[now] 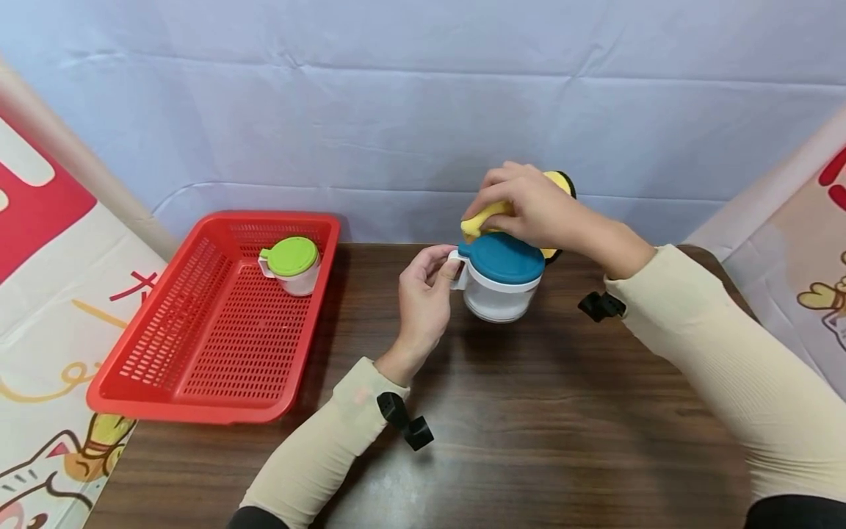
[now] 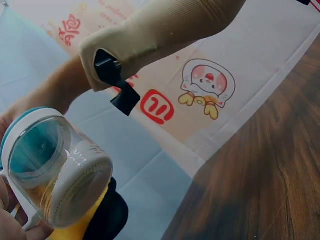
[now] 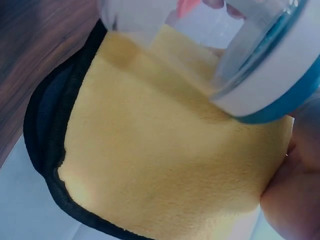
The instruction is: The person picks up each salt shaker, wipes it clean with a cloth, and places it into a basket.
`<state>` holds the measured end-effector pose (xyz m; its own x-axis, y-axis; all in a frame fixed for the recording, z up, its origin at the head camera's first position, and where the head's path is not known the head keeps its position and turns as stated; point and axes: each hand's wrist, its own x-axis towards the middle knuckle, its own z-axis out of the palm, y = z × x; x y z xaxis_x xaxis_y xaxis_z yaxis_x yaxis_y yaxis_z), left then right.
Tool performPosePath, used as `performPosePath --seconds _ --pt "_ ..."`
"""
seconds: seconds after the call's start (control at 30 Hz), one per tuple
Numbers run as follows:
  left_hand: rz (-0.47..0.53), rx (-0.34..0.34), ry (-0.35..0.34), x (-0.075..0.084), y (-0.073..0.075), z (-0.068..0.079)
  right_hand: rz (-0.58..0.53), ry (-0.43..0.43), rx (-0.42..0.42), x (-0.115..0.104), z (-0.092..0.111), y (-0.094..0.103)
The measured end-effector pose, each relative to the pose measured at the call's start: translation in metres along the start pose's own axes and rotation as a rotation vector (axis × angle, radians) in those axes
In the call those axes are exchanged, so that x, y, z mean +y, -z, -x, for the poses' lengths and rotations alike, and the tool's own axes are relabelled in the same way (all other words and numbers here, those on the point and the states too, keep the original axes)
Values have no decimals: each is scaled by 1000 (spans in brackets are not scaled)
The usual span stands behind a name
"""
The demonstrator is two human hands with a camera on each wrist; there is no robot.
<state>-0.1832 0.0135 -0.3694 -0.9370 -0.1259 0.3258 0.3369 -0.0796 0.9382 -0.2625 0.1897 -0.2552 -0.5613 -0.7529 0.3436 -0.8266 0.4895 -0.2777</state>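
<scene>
My left hand (image 1: 423, 297) pinches the white handle (image 1: 459, 270) of a clear seasoning jar (image 1: 500, 305) with a blue lid (image 1: 510, 258). The jar is held over the table, and some of its white base shows in the left wrist view. Between the fingers and thumb of my right hand (image 1: 532, 206) is a yellow cleaning cloth (image 3: 150, 125) with black edging, gripped at the back of the blue lid. The cloth hangs down behind the jar, close along its side in the right wrist view.
On the left of the brown table (image 1: 529, 441) sits a red perforated basket (image 1: 300, 353). A smaller jar with a green lid (image 1: 293, 256) stands inside it, near its far right corner. A pale cloth backdrop (image 1: 396, 110) rises behind the table, with printed sheets at both sides.
</scene>
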Motion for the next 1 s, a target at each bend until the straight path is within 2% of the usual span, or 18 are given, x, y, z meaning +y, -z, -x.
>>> performPosePath --seconds 0.17,0.6,1.0 --pt "-3 -10 1 1 0 0 -16 -9 -54 -6 -5 -2" --pt "-1 -6 21 1 -1 2 -3 59 -106 -4 -1 1" --pt "24 9 31 0 -1 2 12 -44 -169 2 6 7"
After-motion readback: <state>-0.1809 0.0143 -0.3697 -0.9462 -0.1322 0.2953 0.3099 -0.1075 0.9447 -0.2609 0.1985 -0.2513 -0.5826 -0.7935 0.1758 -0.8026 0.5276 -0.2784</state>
